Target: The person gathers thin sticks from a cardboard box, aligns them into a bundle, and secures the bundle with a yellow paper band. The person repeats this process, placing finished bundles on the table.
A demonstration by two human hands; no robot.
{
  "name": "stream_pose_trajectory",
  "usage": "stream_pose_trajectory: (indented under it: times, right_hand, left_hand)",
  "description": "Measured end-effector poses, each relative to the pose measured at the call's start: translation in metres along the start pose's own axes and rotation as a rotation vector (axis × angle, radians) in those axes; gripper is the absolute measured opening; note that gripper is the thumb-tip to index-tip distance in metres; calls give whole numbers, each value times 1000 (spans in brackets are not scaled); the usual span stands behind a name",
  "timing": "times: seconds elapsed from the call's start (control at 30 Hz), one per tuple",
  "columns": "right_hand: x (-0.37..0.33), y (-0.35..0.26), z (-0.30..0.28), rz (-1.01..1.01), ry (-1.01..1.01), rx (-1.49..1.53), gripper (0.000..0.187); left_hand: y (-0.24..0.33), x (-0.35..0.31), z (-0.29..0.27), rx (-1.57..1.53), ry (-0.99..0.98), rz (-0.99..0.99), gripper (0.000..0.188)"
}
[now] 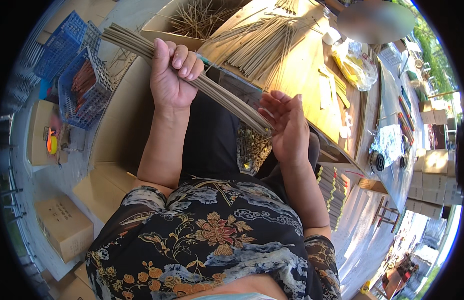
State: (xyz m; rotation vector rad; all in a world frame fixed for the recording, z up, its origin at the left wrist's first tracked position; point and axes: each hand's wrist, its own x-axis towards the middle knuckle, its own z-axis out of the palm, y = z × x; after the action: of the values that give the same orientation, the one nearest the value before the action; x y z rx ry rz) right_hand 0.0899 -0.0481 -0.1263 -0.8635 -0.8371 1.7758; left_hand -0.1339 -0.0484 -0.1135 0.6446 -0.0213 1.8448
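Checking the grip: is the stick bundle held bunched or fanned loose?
Bunched. The left hand fists around the stick bundle; the open right hand meets its end.

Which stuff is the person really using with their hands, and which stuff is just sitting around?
Being used:
- bundle of thin sticks, gripped by the left hand
- right hand, flat against the bundle's end
- loose sticks of the same kind on the wooden board

Just lying about:
- blue baskets
- cardboard boxes
- plastic bag
- tape roll
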Motion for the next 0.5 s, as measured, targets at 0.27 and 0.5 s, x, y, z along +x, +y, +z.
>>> stream_pose_trajectory:
  times: [0.27,0.5]
  right_hand:
    - [-3,9,11,12,16,50,47]
    - [-7,9,15,-11,1,27,49]
  left_hand:
    - [-15,-1,11,-14,-107,-56,31]
    - [-19,-4,18,84,-58,-30,30]
